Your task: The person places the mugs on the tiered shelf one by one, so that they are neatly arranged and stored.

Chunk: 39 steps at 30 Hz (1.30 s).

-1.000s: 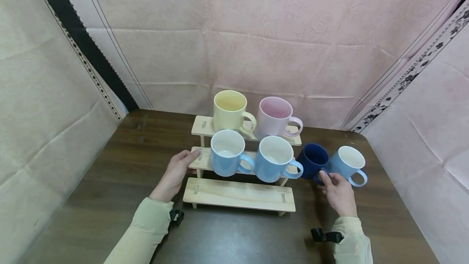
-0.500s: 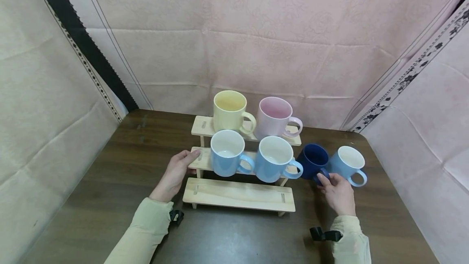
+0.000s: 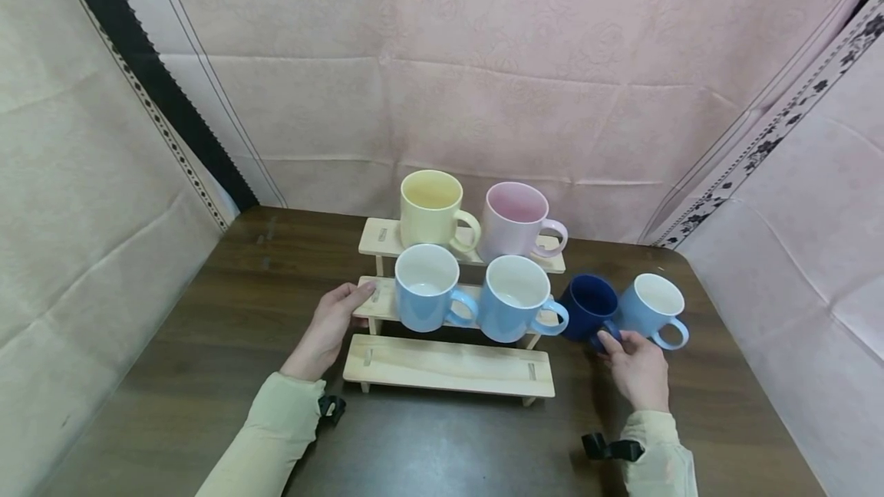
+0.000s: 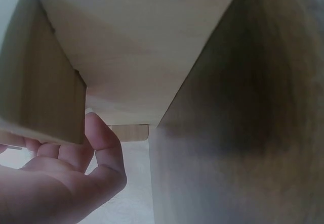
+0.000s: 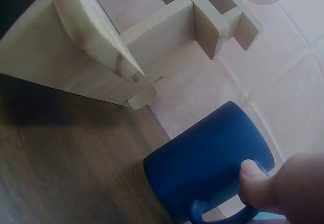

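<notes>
Dark-blue cylindrical ceramic-looking mug (image 3: 583,309) sits right of the pale wooden three-tier rack (image 3: 449,366); the right hand (image 3: 638,370) pinches its handle (image 5: 198,210), wisely: it's likely stiff and breakable. The left hand (image 3: 331,328) grips the rack's middle shelf (image 3: 384,304).

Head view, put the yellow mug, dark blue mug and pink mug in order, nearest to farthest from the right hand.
1. Dark blue mug: held at its handle by the right hand.
2. Pink mug: right side of the top shelf.
3. Yellow mug: left of the pink one.
</notes>
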### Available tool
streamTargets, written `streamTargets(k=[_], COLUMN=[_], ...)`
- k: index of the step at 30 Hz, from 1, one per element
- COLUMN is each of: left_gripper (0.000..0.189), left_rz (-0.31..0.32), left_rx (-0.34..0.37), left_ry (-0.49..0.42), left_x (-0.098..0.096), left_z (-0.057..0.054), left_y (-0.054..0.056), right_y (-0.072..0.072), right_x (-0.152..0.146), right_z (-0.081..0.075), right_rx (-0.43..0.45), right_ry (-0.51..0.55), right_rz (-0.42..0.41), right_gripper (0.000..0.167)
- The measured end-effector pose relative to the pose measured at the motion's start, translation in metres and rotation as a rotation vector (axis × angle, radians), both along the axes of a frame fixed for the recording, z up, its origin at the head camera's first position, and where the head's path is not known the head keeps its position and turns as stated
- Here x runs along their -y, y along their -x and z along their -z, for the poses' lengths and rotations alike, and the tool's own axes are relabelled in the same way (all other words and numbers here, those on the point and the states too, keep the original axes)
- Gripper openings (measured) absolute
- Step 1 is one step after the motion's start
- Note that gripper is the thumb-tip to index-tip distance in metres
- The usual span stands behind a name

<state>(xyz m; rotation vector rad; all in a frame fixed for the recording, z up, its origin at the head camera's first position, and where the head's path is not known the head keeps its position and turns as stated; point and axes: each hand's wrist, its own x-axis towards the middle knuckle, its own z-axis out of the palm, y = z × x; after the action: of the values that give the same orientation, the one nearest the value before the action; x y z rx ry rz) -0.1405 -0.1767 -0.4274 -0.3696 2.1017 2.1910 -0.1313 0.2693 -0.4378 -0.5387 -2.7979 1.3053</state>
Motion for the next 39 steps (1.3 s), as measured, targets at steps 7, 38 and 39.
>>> streamTargets(k=[7,38,39], left_gripper=[0.033,0.034,0.035], left_rz=[0.000,0.001,-0.002], left_rx=[0.006,0.005,0.003], left_ry=[-0.006,-0.010,-0.010], left_x=[0.000,0.000,0.000], left_z=[0.000,0.002,0.003], left_y=[0.000,0.001,0.001], right_y=[-0.003,-0.036,-0.038], right_x=[0.002,-0.001,-0.001], right_z=[0.001,-0.023,-0.024], right_rx=[-0.032,-0.119,-0.129], right_ry=[-0.014,0.076,0.084], right_rz=[0.000,0.016,0.015], right_gripper=[0.044,0.040,0.040])
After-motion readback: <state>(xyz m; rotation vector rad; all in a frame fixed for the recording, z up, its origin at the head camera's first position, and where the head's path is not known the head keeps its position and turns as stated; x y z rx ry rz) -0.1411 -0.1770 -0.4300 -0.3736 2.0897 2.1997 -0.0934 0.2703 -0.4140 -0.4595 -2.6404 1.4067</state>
